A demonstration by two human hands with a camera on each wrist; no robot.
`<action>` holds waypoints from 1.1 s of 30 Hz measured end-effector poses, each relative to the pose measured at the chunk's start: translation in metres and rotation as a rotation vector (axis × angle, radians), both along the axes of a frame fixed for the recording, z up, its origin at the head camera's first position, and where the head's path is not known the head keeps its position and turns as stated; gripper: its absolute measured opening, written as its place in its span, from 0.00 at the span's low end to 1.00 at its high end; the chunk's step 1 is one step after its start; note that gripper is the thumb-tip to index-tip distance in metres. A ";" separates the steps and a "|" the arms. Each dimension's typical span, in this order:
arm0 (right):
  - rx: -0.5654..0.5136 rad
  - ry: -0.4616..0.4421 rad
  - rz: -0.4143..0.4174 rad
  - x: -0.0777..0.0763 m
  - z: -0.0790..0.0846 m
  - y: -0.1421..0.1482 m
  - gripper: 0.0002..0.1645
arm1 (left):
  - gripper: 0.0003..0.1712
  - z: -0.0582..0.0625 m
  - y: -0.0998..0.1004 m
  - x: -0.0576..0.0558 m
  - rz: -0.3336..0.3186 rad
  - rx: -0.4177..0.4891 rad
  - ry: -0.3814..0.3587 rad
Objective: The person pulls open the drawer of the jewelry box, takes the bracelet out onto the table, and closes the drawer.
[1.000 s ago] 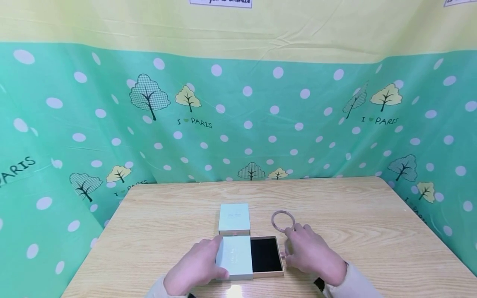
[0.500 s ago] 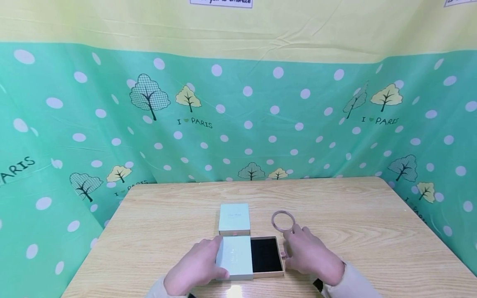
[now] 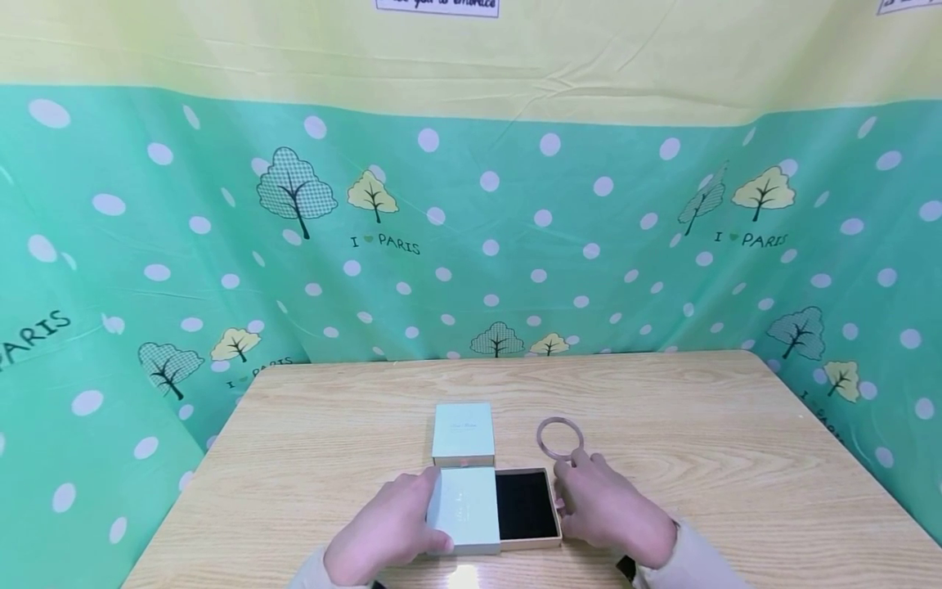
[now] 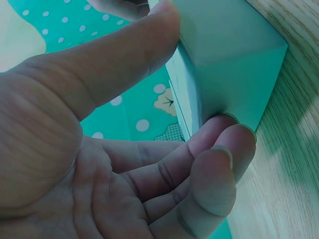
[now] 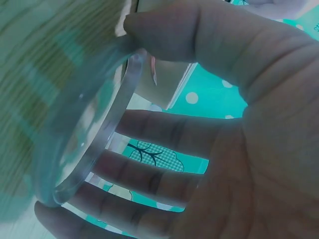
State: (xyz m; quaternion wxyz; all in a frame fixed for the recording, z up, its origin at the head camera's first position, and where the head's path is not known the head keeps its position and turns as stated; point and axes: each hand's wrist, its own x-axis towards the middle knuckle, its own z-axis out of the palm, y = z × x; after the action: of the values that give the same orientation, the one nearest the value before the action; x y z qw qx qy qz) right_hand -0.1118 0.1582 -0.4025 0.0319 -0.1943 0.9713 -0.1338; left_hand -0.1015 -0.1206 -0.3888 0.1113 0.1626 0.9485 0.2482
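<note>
In the head view, my left hand [image 3: 390, 519] grips the pale blue sleeve [image 3: 464, 509] of a jewelry box from its left side. A shallow drawer with a black pad [image 3: 525, 505] sticks out of that box on the right. My right hand [image 3: 607, 503] is at the drawer's right end. In the right wrist view, its thumb and fingers hold a translucent bangle [image 5: 127, 87], which the hand hides from the head camera. Another mauve bangle [image 3: 540, 442] lies on the table beyond the right hand. The left wrist view shows thumb and fingertips against the box walls [image 4: 239, 84].
Directly behind the gripped box sits a second pale blue box [image 3: 462, 429], its drawer pushed in. Both are on a light wood table [image 3: 331, 425]. A green and yellow printed curtain [image 3: 486, 204] hangs around the table's back and sides.
My right hand has shifted slightly left, closer to the drawer's right end. The left hand, both boxes and the bangle on the table have stayed put.
</note>
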 end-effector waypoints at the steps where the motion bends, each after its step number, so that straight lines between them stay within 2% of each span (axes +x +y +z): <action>1: -0.002 0.001 0.005 0.000 0.000 0.000 0.19 | 0.36 0.000 0.000 0.000 0.001 0.000 0.000; 8: 0.003 0.009 0.034 0.001 -0.001 0.001 0.18 | 0.34 -0.001 0.000 0.001 -0.005 0.007 0.023; 33: 0.024 0.020 0.067 0.001 -0.005 0.001 0.17 | 0.33 0.000 0.000 0.001 0.000 -0.008 0.025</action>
State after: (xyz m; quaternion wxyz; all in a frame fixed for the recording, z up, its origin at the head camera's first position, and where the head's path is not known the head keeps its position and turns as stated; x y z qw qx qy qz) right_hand -0.1104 0.1592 -0.4077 0.0288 -0.2276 0.9660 -0.1189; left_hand -0.1003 -0.1202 -0.3890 0.1002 0.1653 0.9507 0.2424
